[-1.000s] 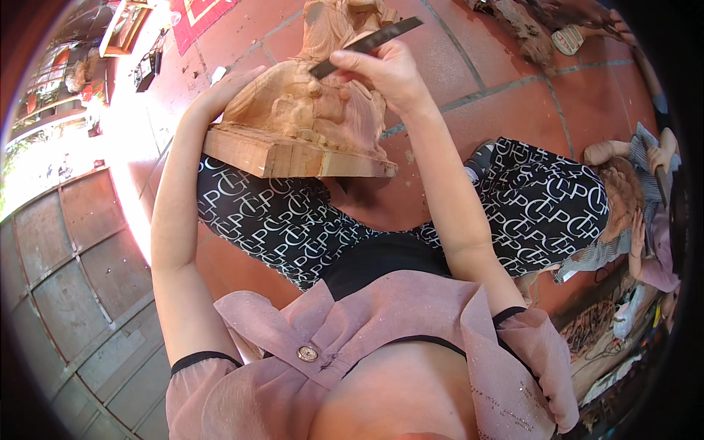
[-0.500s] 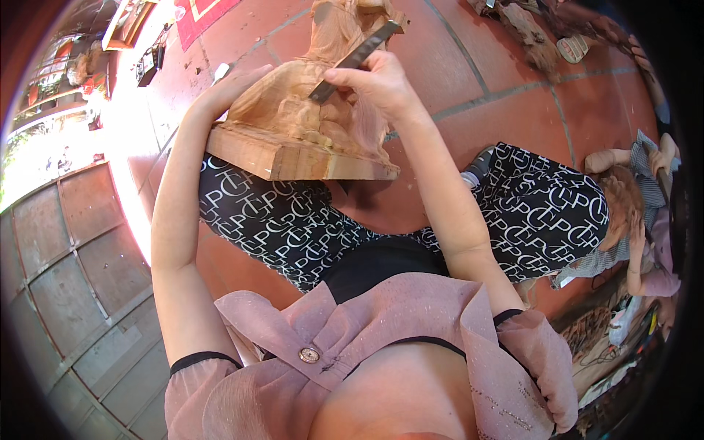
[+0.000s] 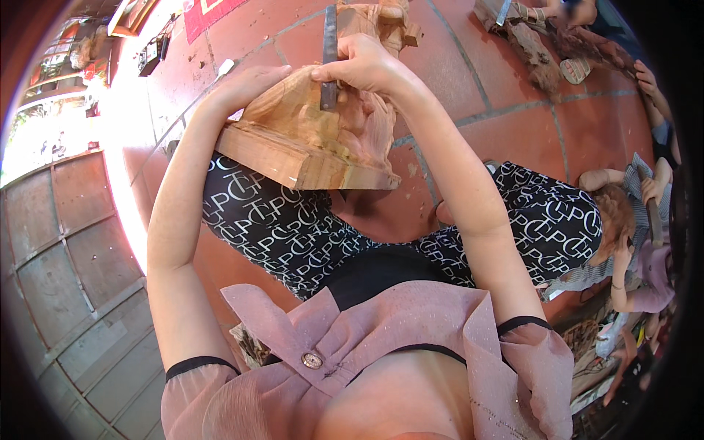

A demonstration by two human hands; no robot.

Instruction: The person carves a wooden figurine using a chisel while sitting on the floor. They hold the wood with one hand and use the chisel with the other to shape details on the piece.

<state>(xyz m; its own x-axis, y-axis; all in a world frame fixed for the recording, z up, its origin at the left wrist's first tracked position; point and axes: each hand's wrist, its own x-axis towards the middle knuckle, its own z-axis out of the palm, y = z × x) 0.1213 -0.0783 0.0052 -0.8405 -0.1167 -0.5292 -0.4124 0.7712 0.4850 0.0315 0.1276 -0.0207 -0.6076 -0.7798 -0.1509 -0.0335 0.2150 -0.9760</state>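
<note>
A carved wooden figure (image 3: 290, 110) on a thick flat base (image 3: 271, 158) leans over my left leg, with its top away from me. My left hand (image 3: 253, 86) curves over the figure's left side, its fingertips partly hidden behind the wood. Pinched between the thumb and fingers of my right hand (image 3: 370, 67) is a flat dark file (image 3: 329, 48), a narrow metal bar with a small hole near its lower end. It lies across the carved middle, pointing nearly straight away from me.
Rough wood pieces (image 3: 535, 62) and a small round container (image 3: 575, 71) lie on the tiled floor at the upper right. Other people's hands (image 3: 647, 81) show at the right rim. A black box (image 3: 153, 53) and red mat (image 3: 213, 16) are far left; metal panels (image 3: 81, 249) stand nearer.
The file has swung from a slant toward the upper right to almost upright in the picture. My right hand shifted slightly left, nearer my left hand. The carving sits slightly lower in view.
</note>
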